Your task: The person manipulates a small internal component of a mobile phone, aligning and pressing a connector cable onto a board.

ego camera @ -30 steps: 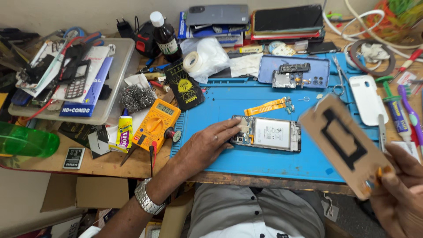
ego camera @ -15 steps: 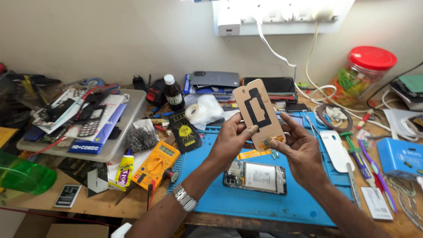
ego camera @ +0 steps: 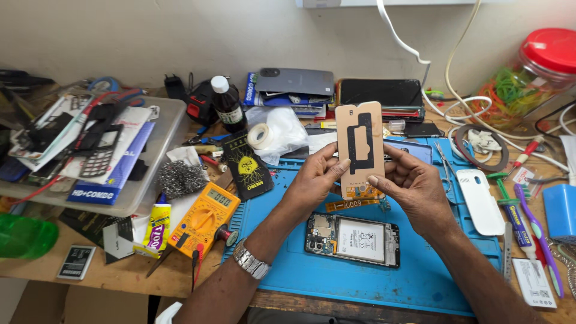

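One display panel [ego camera: 360, 147], two hands [ego camera: 315, 180] [ego camera: 414, 186], one opened phone [ego camera: 353, 239]

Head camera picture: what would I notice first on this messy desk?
First, the tan phone panel held upright in the middle by the left hand and right hand. Under them an opened phone lies on the blue mat. A yellow multimeter sits left of the mat.
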